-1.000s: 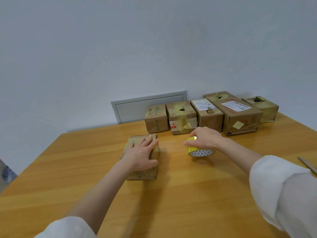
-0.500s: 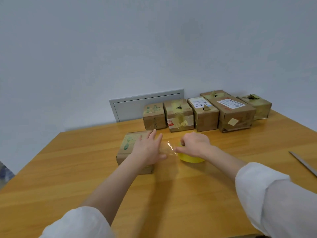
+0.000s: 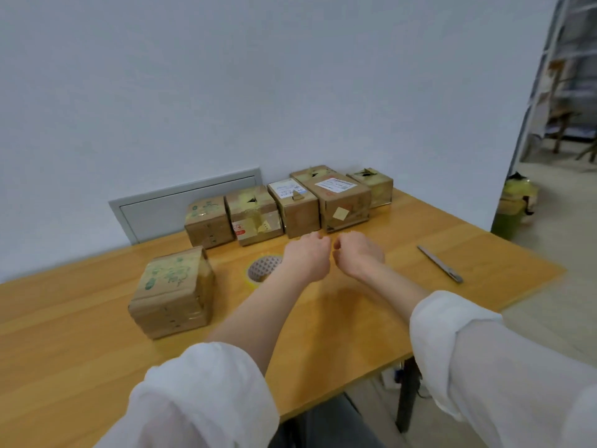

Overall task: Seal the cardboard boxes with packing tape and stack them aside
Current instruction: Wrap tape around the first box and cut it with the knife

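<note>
Wooden table (image 3: 64, 334): tape roll (image 3: 261, 270) near box (image 3: 174, 292); left hand (image 3: 307, 257), right hand (image 3: 359, 254) curled, nearly touching; grip cannot tell.

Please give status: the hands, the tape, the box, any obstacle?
Left hand and right hand close together above table, fingers curled; no held strip visible. Tape roll flat, untouched, beside near box. Cutter far right, clear.

Boxes (image 3: 295, 205) on the counter (image 3: 97, 334): six. One box (image 3: 171, 292) sits well left of the fingers (image 3: 319, 237); five stand in a row just beyond them. Tape roll (image 3: 260, 270): one, just left of the fingers. Blade (image 3: 439, 263): one, to their right. Hands: two, left hand (image 3: 307, 260) and right hand (image 3: 358, 257), nearly touching. Sleeves (image 3: 200, 399): two.
</note>
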The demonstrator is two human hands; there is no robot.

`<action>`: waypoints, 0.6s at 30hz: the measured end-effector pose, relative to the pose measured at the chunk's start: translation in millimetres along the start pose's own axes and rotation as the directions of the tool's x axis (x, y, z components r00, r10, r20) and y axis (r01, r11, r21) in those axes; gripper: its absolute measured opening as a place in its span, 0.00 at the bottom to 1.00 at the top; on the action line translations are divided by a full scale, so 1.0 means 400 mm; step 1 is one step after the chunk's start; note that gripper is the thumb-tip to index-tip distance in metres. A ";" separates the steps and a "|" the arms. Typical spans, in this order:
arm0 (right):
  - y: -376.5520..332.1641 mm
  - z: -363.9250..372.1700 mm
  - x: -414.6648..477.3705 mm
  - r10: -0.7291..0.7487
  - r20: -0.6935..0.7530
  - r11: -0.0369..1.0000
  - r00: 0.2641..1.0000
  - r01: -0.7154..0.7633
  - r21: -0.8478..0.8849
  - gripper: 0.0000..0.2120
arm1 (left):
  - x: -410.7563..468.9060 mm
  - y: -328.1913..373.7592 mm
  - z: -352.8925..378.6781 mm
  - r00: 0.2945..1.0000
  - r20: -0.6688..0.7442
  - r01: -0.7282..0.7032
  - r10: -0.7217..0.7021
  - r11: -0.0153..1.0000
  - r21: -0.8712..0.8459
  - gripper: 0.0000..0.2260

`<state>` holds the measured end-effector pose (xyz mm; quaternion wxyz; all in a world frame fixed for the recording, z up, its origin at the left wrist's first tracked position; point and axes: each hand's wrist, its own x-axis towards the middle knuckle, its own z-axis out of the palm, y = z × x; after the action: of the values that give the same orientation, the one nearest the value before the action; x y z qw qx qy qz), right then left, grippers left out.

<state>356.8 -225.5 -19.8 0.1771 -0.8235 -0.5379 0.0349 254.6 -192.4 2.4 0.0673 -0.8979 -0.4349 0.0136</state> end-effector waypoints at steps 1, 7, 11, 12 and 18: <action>0.024 -0.004 -0.004 0.030 -0.003 1.000 1.000 -0.030 -0.003 0.12 | 0.009 0.030 0.000 1.000 0.002 -0.020 0.020 1.000 -0.001 0.20; 0.169 -0.027 -0.009 0.205 0.041 0.974 0.978 -0.200 -0.102 0.17 | 0.047 0.167 0.003 0.993 0.025 -0.118 0.118 0.993 0.010 0.20; 0.263 -0.030 -0.008 0.341 0.063 0.912 0.938 -0.314 -0.264 0.17 | 0.062 0.207 0.005 0.987 0.046 -0.152 0.151 0.988 0.016 0.20; 0.281 -0.027 -0.009 0.375 0.077 0.897 0.924 -0.340 -0.284 0.17 | 0.063 0.209 0.006 0.987 0.049 -0.155 0.154 0.988 0.015 0.20; 0.287 -0.007 0.014 0.371 0.080 0.914 0.925 -0.349 -0.207 0.19 | 0.070 0.168 0.018 0.988 0.056 -0.142 0.141 0.990 0.011 0.20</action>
<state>460.1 -262.5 -54.2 0.0567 -0.9180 -0.3871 0.0643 323.8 -210.9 -12.8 0.0609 -0.9251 -0.3718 0.0466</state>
